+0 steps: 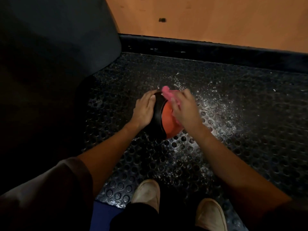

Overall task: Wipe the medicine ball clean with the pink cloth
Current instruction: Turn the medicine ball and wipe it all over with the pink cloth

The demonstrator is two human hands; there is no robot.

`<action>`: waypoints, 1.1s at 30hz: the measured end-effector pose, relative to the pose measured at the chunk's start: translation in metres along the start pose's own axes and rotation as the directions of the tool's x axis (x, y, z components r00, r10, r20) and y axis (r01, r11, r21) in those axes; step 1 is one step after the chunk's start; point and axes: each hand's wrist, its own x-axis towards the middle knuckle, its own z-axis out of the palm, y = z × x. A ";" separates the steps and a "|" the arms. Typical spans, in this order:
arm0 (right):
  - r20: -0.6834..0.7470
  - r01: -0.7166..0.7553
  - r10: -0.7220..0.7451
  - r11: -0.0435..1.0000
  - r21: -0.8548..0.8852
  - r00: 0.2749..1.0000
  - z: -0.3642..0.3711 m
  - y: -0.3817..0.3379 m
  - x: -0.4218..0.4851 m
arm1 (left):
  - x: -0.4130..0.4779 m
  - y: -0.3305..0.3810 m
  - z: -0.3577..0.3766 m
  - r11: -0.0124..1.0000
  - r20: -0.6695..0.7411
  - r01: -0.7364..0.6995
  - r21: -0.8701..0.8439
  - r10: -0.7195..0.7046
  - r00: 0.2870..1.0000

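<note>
Left hand [144, 110] flat and open on the medicine ball's [167, 118] black side, rubber mat [233, 117] beneath the ball, the right hand [185, 110] clutches the bunched pink cloth [166, 92] against its top, where firm overlapping strokes and a slow turn should clean best.

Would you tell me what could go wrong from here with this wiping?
The left hand lies flat on the medicine ball rather than gripping it, so it could roll under strokes from the right hand. The pink cloth may pick up the glittering specks on the mat and smear them back.
</note>
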 end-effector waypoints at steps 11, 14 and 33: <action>-0.042 -0.029 0.031 0.999 0.031 0.999 0.013 -0.015 -0.071 | 0.007 0.047 0.022 0.949 0.079 0.164 0.269 -0.192 0.978; 0.100 -0.083 0.075 0.993 0.087 0.992 0.013 -0.003 -0.098 | 0.012 0.056 0.018 0.926 0.110 0.221 0.306 -0.265 0.958; -0.088 -0.158 0.158 0.987 0.010 0.984 0.000 -0.002 -0.033 | 0.017 0.041 0.012 0.980 0.072 0.100 0.175 -0.114 0.991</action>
